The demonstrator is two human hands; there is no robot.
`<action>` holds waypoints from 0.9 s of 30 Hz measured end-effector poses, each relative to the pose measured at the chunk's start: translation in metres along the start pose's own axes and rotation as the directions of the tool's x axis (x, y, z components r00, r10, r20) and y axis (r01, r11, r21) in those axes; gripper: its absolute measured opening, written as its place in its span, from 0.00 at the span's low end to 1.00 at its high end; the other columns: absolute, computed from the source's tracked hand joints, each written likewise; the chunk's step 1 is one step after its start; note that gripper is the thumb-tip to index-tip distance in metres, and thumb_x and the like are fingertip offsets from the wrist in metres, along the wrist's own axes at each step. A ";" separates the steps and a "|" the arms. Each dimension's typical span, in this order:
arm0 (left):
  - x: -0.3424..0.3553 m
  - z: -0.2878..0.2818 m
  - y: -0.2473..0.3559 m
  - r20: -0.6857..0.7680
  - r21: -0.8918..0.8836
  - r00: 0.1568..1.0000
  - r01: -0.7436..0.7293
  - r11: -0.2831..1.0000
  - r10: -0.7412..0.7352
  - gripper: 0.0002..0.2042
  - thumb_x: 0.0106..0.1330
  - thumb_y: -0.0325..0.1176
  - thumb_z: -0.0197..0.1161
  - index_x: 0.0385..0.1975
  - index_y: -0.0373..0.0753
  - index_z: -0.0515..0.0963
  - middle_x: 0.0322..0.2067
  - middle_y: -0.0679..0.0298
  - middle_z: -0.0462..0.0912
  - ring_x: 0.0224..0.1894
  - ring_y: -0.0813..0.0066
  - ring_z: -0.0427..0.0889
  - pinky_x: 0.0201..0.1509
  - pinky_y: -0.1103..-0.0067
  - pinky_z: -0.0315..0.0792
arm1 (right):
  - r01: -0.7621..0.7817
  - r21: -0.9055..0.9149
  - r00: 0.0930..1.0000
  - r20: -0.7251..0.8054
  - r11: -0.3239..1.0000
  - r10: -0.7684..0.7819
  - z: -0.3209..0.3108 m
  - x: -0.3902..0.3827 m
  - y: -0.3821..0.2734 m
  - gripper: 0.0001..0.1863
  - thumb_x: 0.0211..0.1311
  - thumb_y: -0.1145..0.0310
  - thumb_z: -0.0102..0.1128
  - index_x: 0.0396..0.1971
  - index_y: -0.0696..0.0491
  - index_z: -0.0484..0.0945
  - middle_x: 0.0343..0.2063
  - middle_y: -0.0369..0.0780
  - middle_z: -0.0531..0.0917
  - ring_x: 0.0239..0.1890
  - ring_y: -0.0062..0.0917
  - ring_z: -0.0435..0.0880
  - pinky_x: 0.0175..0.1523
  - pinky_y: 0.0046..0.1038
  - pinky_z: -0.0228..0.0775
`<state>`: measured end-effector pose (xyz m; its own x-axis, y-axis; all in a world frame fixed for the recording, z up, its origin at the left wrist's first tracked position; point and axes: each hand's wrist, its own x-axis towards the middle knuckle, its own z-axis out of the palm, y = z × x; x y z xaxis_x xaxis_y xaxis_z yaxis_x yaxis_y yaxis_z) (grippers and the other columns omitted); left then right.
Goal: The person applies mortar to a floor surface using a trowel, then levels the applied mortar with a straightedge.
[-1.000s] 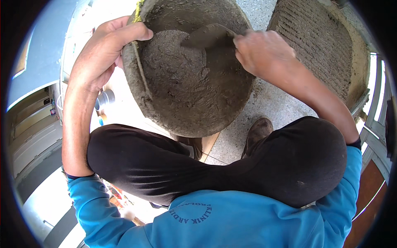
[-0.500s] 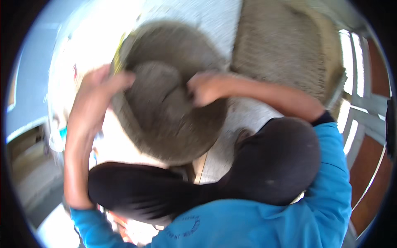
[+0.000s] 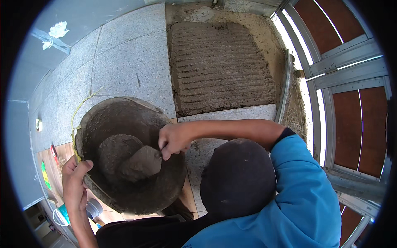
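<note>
Pan: I see a round, dark mortar pan point(image 3: 124, 120), caked grey inside, sitting on the speckled floor tiles point(image 3: 124, 62) at lower left of my view.
Mortar: a wet grey heap point(image 3: 113, 151) lies in the pan's bottom, smooth and lumped toward the middle.
Trowel: its blade point(image 3: 142, 163) is loaded with mortar and rests on the heap, tip pointing left.
Right hand: my right hand point(image 3: 173, 140) is closed in a fist round the trowel's handle, over the pan's right rim.
Left hand: my left hand point(image 3: 74, 182) clasps the pan's near-left rim, thumb hooked over the edge, fingers curled underneath.
Edges: a combed, ridged mortar bed point(image 3: 223, 66) starts just beyond the pan's far right; a metal door frame point(image 3: 331, 74) runs along the right.
Open room: bare tiles stretch behind and left of the pan; a small plastic cup point(image 3: 94, 208) stands near my left wrist.
</note>
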<state>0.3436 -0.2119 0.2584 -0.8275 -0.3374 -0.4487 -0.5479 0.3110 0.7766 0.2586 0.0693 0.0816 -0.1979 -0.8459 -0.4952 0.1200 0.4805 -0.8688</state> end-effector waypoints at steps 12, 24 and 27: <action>0.007 -0.013 -0.012 -0.002 -0.180 1.000 0.026 0.983 -0.027 0.09 0.61 0.24 0.59 0.41 0.34 0.81 0.34 0.65 0.85 0.32 0.81 0.82 0.38 0.83 0.74 | -0.173 0.146 0.596 -0.772 0.974 0.221 -0.147 -0.184 0.045 0.14 0.59 0.56 0.69 0.30 0.53 0.85 0.21 0.38 0.81 0.19 0.19 0.78 0.22 0.21 0.71; 0.006 -0.009 -0.009 -0.050 -0.105 0.999 0.011 0.994 -0.016 0.02 0.61 0.25 0.60 0.32 0.38 0.79 0.28 0.70 0.82 0.25 0.86 0.75 0.31 0.85 0.69 | -0.848 -0.124 0.030 -0.982 0.515 -0.187 -0.275 -0.154 0.120 0.16 0.62 0.62 0.57 0.35 0.60 0.87 0.38 0.54 0.88 0.44 0.50 0.88 0.51 0.45 0.80; 0.006 -0.009 -0.010 -0.049 -0.138 0.998 0.019 0.990 -0.026 0.04 0.62 0.25 0.60 0.34 0.37 0.80 0.29 0.69 0.82 0.26 0.85 0.77 0.33 0.85 0.70 | -0.842 -0.084 -0.030 -0.979 0.533 -0.202 -0.278 -0.154 0.128 0.17 0.63 0.61 0.57 0.36 0.59 0.87 0.38 0.53 0.88 0.44 0.49 0.89 0.52 0.45 0.80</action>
<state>0.3452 -0.2255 0.2516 -0.8061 -0.3885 -0.4465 -0.5413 0.1790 0.8216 0.0341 0.3255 0.0449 -0.9707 0.1546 0.1838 0.1485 0.9878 -0.0466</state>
